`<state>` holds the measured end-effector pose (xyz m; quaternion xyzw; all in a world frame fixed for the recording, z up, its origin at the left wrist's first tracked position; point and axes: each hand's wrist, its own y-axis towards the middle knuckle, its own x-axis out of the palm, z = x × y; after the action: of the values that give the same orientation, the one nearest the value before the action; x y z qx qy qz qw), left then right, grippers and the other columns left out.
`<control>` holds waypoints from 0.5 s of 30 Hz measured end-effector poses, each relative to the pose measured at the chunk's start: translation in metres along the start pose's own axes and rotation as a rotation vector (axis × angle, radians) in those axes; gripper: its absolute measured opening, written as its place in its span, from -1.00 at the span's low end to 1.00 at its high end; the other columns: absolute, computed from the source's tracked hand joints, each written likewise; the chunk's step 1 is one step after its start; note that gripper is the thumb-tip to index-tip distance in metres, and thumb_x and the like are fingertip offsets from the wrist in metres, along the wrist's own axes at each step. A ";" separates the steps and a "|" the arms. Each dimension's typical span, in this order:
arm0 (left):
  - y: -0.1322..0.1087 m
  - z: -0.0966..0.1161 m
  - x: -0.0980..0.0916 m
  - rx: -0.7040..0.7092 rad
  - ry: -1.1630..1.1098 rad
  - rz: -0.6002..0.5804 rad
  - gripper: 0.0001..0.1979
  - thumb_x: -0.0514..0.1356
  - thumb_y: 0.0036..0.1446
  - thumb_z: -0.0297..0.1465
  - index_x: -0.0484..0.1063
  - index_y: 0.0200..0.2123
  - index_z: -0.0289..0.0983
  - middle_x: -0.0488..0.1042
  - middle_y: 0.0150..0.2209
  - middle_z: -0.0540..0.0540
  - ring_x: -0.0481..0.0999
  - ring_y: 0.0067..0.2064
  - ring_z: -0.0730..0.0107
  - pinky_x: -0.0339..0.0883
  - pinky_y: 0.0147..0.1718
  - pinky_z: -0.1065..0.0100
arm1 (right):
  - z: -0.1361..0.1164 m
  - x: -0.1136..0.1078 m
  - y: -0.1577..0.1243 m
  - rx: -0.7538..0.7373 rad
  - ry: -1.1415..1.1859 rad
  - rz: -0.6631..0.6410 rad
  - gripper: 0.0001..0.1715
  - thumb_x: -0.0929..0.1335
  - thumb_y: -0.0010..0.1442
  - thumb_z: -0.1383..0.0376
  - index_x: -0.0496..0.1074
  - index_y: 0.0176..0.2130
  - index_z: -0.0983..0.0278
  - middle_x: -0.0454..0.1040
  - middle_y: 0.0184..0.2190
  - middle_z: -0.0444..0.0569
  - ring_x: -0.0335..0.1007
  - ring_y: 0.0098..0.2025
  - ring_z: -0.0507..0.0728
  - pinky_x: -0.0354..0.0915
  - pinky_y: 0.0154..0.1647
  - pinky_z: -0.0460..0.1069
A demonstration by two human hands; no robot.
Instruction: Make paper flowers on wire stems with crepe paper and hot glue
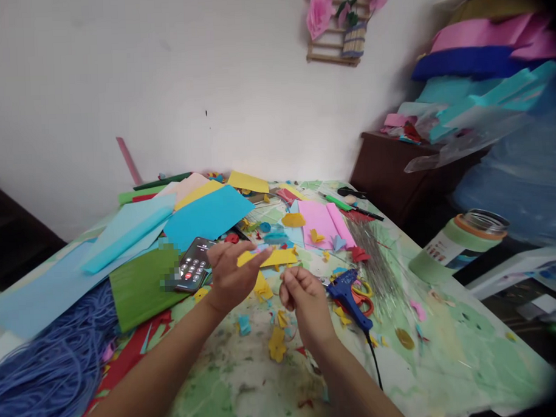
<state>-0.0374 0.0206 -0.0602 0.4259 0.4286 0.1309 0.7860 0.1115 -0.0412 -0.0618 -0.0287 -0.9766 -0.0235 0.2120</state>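
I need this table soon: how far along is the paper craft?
Roughly midway, I'd judge. Done: cut yellow shapes lie scattered on the table. In hand: the right hand is closed, what it holds hidden; the left hand is open by a yellow paper strip. Left: the blue glue gun lies untouched, and the blue sheets are whole.

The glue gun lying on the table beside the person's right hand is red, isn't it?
No. The head view shows the glue gun is blue, not red; it does lie on the table beside the person's right hand.
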 end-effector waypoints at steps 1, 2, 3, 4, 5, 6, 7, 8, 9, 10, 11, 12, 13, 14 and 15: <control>0.001 0.006 0.001 -0.044 -0.031 0.055 -0.82 0.14 0.10 -0.30 0.54 -0.28 -0.08 0.47 -0.24 -0.11 0.36 -0.15 0.25 0.09 -0.02 0.15 | 0.000 -0.003 0.004 -0.023 0.004 0.013 -0.74 0.33 0.09 0.15 0.29 -0.46 0.29 0.25 -0.72 -0.25 -0.01 -0.67 -0.09 -0.07 -0.64 -0.15; 0.003 0.012 0.002 -0.095 -0.090 0.064 -0.81 0.14 0.10 -0.30 0.53 -0.25 -0.14 0.46 -0.21 -0.12 0.35 -0.11 0.24 0.10 0.00 0.16 | 0.001 -0.005 0.008 -0.041 0.009 0.019 -0.74 0.32 0.11 0.16 0.28 -0.46 0.29 0.25 -0.71 -0.25 -0.01 -0.67 -0.09 -0.07 -0.63 -0.15; 0.005 0.018 0.003 -0.142 -0.176 0.022 -0.79 0.14 0.09 -0.29 0.52 -0.24 -0.18 0.45 -0.19 -0.13 0.35 -0.08 0.24 0.11 0.00 0.17 | 0.001 -0.007 0.011 -0.054 0.012 0.016 -0.74 0.32 0.12 0.16 0.28 -0.47 0.29 0.26 -0.71 -0.24 0.00 -0.66 -0.09 -0.07 -0.63 -0.14; 0.007 0.023 0.004 -0.191 -0.288 -0.064 -0.78 0.15 0.09 -0.28 0.52 -0.26 -0.21 0.45 -0.19 -0.13 0.35 -0.08 0.24 0.13 0.00 0.19 | 0.002 -0.009 0.014 -0.065 0.015 0.010 -0.73 0.31 0.13 0.16 0.27 -0.48 0.29 0.26 -0.70 -0.24 0.01 -0.66 -0.09 -0.06 -0.63 -0.14; 0.008 0.027 0.005 -0.259 -0.420 -0.177 -0.77 0.15 0.08 -0.26 0.52 -0.28 -0.23 0.47 -0.21 -0.13 0.37 -0.09 0.25 0.16 -0.02 0.21 | 0.003 -0.011 0.015 -0.073 0.016 0.001 -0.72 0.31 0.13 0.16 0.26 -0.48 0.29 0.26 -0.70 -0.24 0.01 -0.66 -0.08 -0.05 -0.63 -0.14; 0.010 0.031 0.007 -0.348 -0.569 -0.288 -0.75 0.14 0.09 -0.23 0.52 -0.29 -0.24 0.49 -0.24 -0.12 0.40 -0.12 0.26 0.20 -0.06 0.23 | 0.003 -0.011 0.016 -0.078 0.014 -0.009 -0.71 0.30 0.14 0.16 0.26 -0.49 0.29 0.26 -0.70 -0.24 0.02 -0.66 -0.08 -0.05 -0.62 -0.14; 0.010 0.033 0.009 -0.443 -0.720 -0.386 -0.73 0.13 0.08 -0.21 0.52 -0.30 -0.25 0.51 -0.28 -0.11 0.42 -0.15 0.27 0.23 -0.09 0.26 | 0.004 -0.011 0.016 -0.080 0.011 -0.018 -0.71 0.30 0.14 0.16 0.26 -0.49 0.29 0.26 -0.69 -0.24 0.02 -0.65 -0.08 -0.04 -0.62 -0.13; 0.010 0.035 0.011 -0.537 -0.864 -0.463 -0.72 0.14 0.08 -0.20 0.52 -0.30 -0.26 0.52 -0.32 -0.10 0.43 -0.18 0.29 0.25 -0.13 0.28 | 0.004 -0.010 0.015 -0.078 0.005 -0.024 -0.72 0.30 0.14 0.15 0.26 -0.48 0.28 0.25 -0.69 -0.24 0.02 -0.65 -0.08 -0.04 -0.62 -0.13; 0.010 0.037 0.012 -0.622 -0.994 -0.513 -0.71 0.15 0.06 -0.19 0.53 -0.30 -0.27 0.52 -0.36 -0.10 0.44 -0.22 0.31 0.27 -0.17 0.31 | 0.004 -0.009 0.014 -0.073 -0.004 -0.031 -0.72 0.30 0.14 0.15 0.26 -0.48 0.28 0.25 -0.69 -0.24 0.02 -0.65 -0.08 -0.03 -0.61 -0.13; 0.010 0.039 0.013 -0.691 -1.104 -0.541 -0.70 0.17 0.04 -0.19 0.53 -0.30 -0.29 0.52 -0.39 -0.09 0.45 -0.26 0.34 0.28 -0.22 0.34 | 0.003 -0.008 0.012 -0.067 -0.016 -0.038 -0.72 0.30 0.13 0.14 0.26 -0.48 0.28 0.25 -0.69 -0.24 0.02 -0.65 -0.08 -0.02 -0.61 -0.13; 0.010 0.041 0.013 -0.748 -1.191 -0.551 -0.71 0.21 0.01 -0.20 0.53 -0.31 -0.30 0.51 -0.41 -0.08 0.44 -0.32 0.37 0.28 -0.27 0.37 | 0.003 -0.006 0.011 -0.061 -0.028 -0.047 -0.72 0.30 0.13 0.14 0.27 -0.48 0.28 0.25 -0.69 -0.24 0.02 -0.65 -0.07 -0.02 -0.61 -0.13; 0.010 0.043 0.012 -0.799 -1.260 -0.548 -0.72 0.23 -0.02 -0.22 0.53 -0.33 -0.31 0.49 -0.44 -0.07 0.43 -0.38 0.42 0.27 -0.33 0.39 | 0.003 -0.005 0.010 -0.057 -0.041 -0.057 -0.72 0.30 0.13 0.14 0.27 -0.47 0.28 0.25 -0.69 -0.24 0.02 -0.65 -0.07 -0.02 -0.61 -0.13; 0.011 0.045 0.011 -0.848 -1.316 -0.537 -0.73 0.26 -0.05 -0.23 0.53 -0.35 -0.32 0.48 -0.46 -0.05 0.40 -0.44 0.46 0.26 -0.39 0.42 | 0.003 -0.003 0.009 -0.056 -0.051 -0.070 -0.72 0.30 0.13 0.14 0.27 -0.47 0.28 0.25 -0.69 -0.24 0.03 -0.65 -0.07 -0.01 -0.61 -0.13; 0.012 0.047 0.009 -0.893 -1.360 -0.520 -0.74 0.28 -0.08 -0.25 0.53 -0.37 -0.33 0.47 -0.48 -0.04 0.38 -0.48 0.50 0.24 -0.44 0.44 | 0.003 -0.002 0.008 -0.058 -0.059 -0.082 -0.72 0.30 0.14 0.14 0.28 -0.47 0.28 0.26 -0.68 -0.23 0.03 -0.65 -0.07 -0.01 -0.61 -0.13; 0.013 0.049 0.007 -0.928 -1.394 -0.502 -0.75 0.30 -0.10 -0.27 0.53 -0.40 -0.34 0.46 -0.49 -0.04 0.36 -0.51 0.53 0.23 -0.48 0.46 | 0.003 0.000 0.007 -0.061 -0.064 -0.089 -0.73 0.30 0.14 0.15 0.28 -0.46 0.28 0.26 -0.68 -0.23 0.03 -0.65 -0.07 -0.01 -0.61 -0.13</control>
<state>0.0078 0.0054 -0.0410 -0.0610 -0.1652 -0.1748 0.9687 0.1109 -0.0342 -0.0646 0.0076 -0.9820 -0.0617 0.1783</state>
